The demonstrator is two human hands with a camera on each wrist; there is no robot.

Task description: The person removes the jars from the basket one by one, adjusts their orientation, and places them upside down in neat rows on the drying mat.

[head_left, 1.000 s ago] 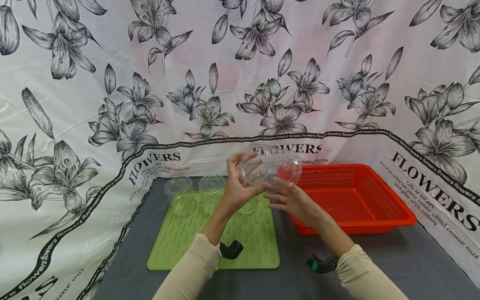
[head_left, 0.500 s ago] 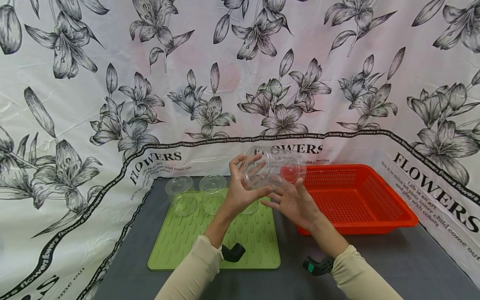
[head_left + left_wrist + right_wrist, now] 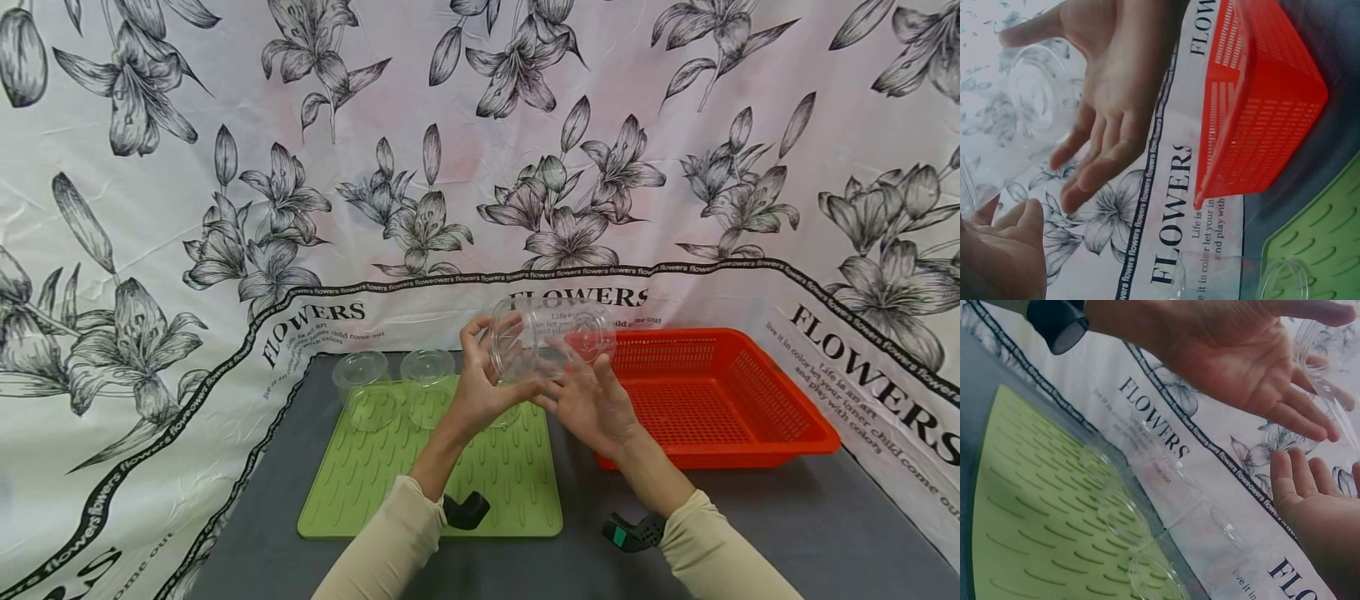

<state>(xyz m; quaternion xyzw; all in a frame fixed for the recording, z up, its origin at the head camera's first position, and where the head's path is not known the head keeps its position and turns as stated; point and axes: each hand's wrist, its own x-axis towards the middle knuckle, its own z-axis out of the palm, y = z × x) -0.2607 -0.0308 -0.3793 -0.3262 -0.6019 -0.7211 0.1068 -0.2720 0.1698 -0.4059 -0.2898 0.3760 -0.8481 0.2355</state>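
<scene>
A clear plastic cup point(image 3: 551, 346) is held up on its side, its wide rim to the left and its base to the right. My left hand point(image 3: 483, 379) grips it at the rim end, fingers spread behind and thumb below. My right hand point(image 3: 592, 412) is spread beside and below the cup, fingers and thumb extended; whether they touch it I cannot tell. In the right wrist view the fingertips of both hands come close together. Behind the left hand, three more clear cups stand along the back of the green mat point(image 3: 427, 492), one of them point(image 3: 506, 415) partly hidden.
To the right sits a red perforated basket point(image 3: 750, 450) on the grey table point(image 3: 585, 558). A cloth point(image 3: 450, 208) printed with flowers hangs behind and along the sides. The left cup point(image 3: 362, 379) and the middle cup point(image 3: 427, 379) stand side by side.
The right hand's palm has turned more into view, and its thumb now points up, away from the cup's base. The cup has shifted slightly right and down, still in the left hand.
</scene>
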